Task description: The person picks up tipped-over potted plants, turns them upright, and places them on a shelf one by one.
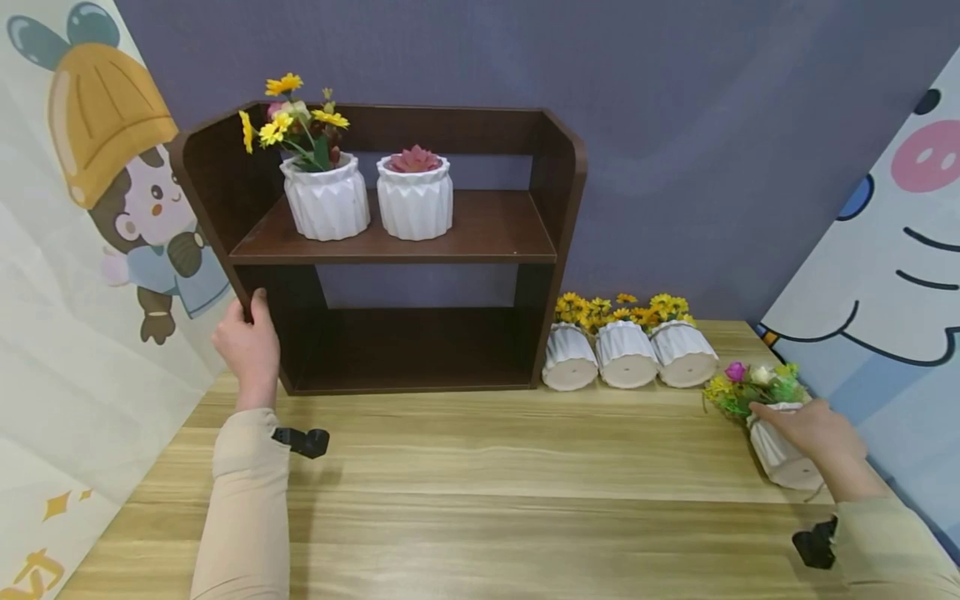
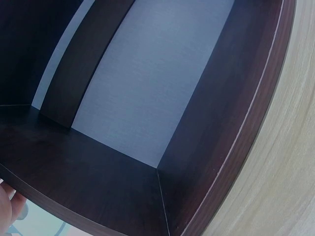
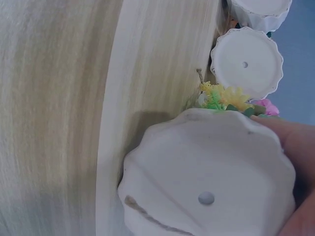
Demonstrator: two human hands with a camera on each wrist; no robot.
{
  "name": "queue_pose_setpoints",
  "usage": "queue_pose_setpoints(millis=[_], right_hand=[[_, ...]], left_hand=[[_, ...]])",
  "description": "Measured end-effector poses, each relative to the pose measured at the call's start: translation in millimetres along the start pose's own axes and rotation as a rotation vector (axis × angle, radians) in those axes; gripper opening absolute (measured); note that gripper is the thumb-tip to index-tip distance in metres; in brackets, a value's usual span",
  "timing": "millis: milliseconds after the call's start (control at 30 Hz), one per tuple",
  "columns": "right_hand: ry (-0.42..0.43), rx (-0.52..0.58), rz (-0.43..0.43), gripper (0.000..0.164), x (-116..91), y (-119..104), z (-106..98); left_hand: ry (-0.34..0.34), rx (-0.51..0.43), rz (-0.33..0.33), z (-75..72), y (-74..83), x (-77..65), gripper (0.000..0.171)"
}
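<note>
My left hand [image 1: 250, 343] grips the front edge of the left side panel of a dark brown two-tier shelf [image 1: 390, 257]; the left wrist view shows fingertips [image 2: 12, 204] at that panel's edge. At the far right, my right hand [image 1: 825, 435] holds a white fluted flowerpot [image 1: 780, 454] with pink, white and yellow flowers. This pot is tipped, its base toward me. In the right wrist view, its scalloped base [image 3: 202, 167] has a small hole, and a piece of twine crosses it. Some fingers are hidden behind the pot.
On the upper shelf stand a white pot with yellow flowers [image 1: 327, 200] and a white pot with a red succulent [image 1: 416, 200]. Right of the shelf, three white pots [image 1: 627, 357] with yellow flowers lie tipped in a row on the wooden table [image 1: 480, 500], before a grey-blue wall.
</note>
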State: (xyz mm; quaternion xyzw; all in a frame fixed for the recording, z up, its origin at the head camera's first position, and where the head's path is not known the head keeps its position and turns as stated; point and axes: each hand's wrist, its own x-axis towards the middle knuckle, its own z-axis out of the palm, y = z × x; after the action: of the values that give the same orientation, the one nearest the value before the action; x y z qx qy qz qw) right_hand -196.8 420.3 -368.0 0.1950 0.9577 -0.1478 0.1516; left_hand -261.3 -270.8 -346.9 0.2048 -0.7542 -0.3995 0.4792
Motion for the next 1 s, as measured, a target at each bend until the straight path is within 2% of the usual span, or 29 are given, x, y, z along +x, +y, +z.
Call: queue_pose_setpoints(millis=[133, 200, 367, 433, 867, 1000], right_hand=[[0.032, 0.012, -0.011, 0.112, -1, 1, 0], [0.058, 0.019, -0.027, 0.104, -3, 2, 1], [0.120, 0.030, -0.081, 0.072, -8, 3, 0], [0.141, 0.029, -0.096, 0.065, -10, 3, -1], [0.308, 0.074, -0.070, 0.061, -18, -2, 5], [0.361, 0.095, -0.080, 0.075, -16, -2, 4]], left_hand=[[-0.002, -0.001, 0.002, 0.9, -0.4, 0.1, 0.047], [-0.005, -0.001, -0.001, 1.2, -0.7, 0.1, 0.047], [-0.007, -0.005, -0.021, 1.1, -1.3, -0.5, 0.048], [-0.003, -0.007, -0.027, 0.7, -1.6, -0.7, 0.048], [0.003, -0.013, -0.003, 1.7, -2.2, 0.7, 0.046], [0.008, -0.016, -0.002, 2.5, -2.3, 0.9, 0.046]])
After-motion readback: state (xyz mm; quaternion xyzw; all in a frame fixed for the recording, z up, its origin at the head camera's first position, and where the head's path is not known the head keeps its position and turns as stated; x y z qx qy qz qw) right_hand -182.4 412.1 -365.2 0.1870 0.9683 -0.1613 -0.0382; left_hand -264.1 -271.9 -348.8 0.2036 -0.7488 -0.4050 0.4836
